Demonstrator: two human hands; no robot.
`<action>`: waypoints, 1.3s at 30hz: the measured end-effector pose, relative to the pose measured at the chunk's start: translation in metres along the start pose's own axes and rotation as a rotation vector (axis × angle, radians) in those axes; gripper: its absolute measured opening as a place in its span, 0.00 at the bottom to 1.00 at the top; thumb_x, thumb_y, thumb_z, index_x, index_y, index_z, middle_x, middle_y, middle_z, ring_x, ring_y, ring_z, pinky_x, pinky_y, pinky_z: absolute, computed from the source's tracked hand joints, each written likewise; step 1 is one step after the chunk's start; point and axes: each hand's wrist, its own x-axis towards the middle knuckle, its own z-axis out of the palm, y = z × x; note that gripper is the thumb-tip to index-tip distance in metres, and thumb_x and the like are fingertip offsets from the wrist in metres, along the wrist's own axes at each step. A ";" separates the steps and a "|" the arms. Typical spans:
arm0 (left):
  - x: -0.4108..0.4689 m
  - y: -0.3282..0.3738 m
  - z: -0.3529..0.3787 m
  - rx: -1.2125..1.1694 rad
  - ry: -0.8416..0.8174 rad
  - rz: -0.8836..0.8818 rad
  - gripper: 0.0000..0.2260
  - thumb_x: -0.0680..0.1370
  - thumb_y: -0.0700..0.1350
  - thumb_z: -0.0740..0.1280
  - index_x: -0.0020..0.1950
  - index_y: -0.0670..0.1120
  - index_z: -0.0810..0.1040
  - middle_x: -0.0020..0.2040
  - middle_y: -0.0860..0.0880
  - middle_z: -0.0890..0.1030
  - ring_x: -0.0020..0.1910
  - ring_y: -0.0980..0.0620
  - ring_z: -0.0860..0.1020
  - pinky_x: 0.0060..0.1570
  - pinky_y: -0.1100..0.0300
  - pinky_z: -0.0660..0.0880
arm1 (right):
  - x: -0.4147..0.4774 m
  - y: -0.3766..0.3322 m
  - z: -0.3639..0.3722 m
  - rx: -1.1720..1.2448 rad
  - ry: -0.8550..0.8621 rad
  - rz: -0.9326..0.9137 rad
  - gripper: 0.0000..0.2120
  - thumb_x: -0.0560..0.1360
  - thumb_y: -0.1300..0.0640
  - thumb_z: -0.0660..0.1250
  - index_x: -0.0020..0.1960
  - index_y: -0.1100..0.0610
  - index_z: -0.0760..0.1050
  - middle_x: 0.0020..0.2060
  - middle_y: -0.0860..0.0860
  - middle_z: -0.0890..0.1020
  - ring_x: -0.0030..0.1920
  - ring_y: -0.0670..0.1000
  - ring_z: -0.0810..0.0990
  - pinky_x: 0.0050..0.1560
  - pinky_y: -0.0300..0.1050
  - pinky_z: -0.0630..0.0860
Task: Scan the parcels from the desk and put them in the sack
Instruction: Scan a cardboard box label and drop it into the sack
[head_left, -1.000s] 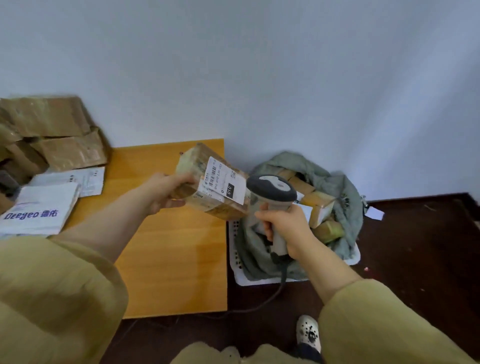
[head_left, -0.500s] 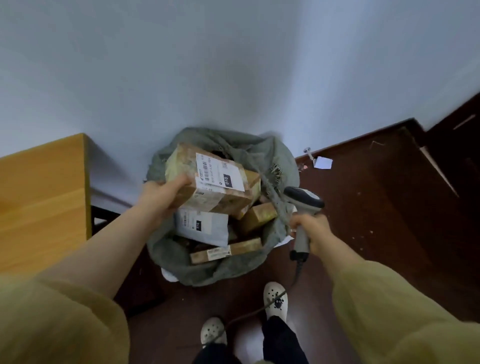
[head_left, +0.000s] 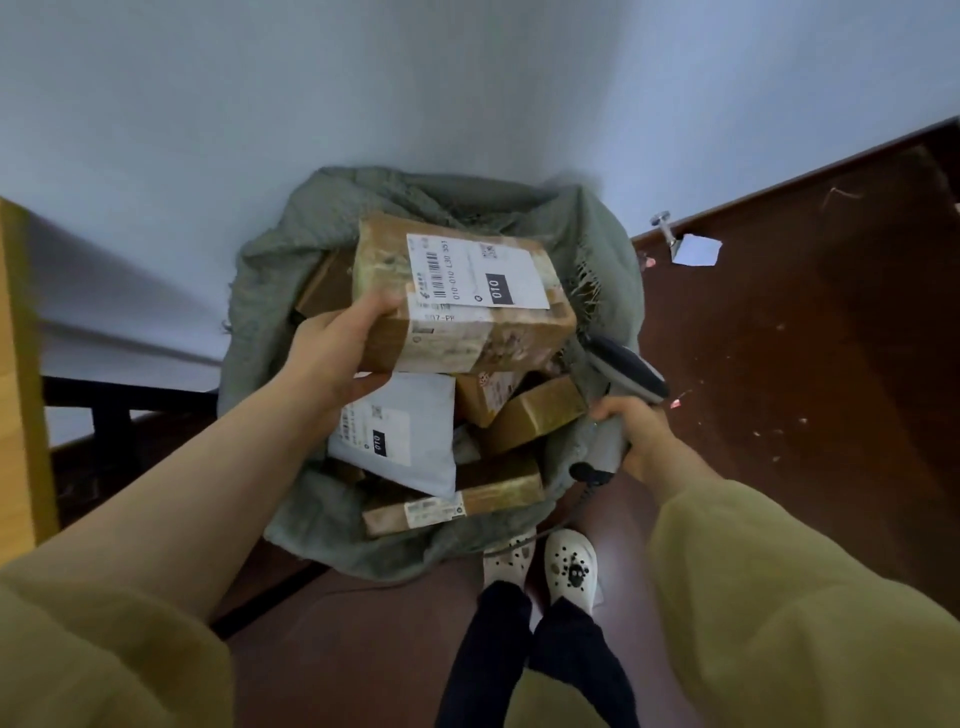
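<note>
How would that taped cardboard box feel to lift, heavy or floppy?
Probably light for its size: the left hand alone holds the box by one end over the sack. Likely stiff: its edges look straight, with no sag. The tape round it looks glossy, so it may be slightly slippery.

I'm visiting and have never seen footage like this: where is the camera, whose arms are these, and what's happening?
No machine here: a person wears a wide-angle camera on the head, so you look down along their own arms. The left hand grips a taped cardboard parcel with a white shipping label, over an open grey-green sack. The right hand holds a corded barcode scanner beside the sack's rim. Inside lie more parcels: a grey mailer bag and several brown boxes. Around it: a dark floor, a pale wall, and the wooden desk edge far left.
</note>
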 end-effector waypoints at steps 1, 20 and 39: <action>0.002 0.000 -0.001 0.000 -0.001 -0.002 0.10 0.74 0.52 0.70 0.49 0.48 0.78 0.47 0.48 0.83 0.48 0.53 0.80 0.47 0.56 0.78 | 0.003 0.001 0.000 0.007 -0.008 0.006 0.13 0.63 0.71 0.67 0.45 0.62 0.76 0.44 0.57 0.80 0.48 0.61 0.79 0.40 0.52 0.77; -0.080 0.007 0.032 0.524 -0.136 0.205 0.23 0.67 0.46 0.77 0.53 0.48 0.67 0.42 0.58 0.72 0.40 0.61 0.71 0.42 0.63 0.69 | -0.146 -0.098 -0.057 0.200 -0.071 -0.424 0.11 0.68 0.73 0.70 0.43 0.59 0.78 0.38 0.49 0.83 0.35 0.44 0.83 0.36 0.43 0.80; -0.053 -0.033 0.096 1.123 -0.409 0.318 0.39 0.74 0.59 0.68 0.77 0.62 0.46 0.76 0.43 0.56 0.74 0.39 0.57 0.71 0.45 0.59 | -0.157 -0.084 -0.040 0.233 -0.056 -0.390 0.13 0.67 0.74 0.71 0.42 0.58 0.79 0.42 0.51 0.83 0.44 0.51 0.81 0.45 0.48 0.80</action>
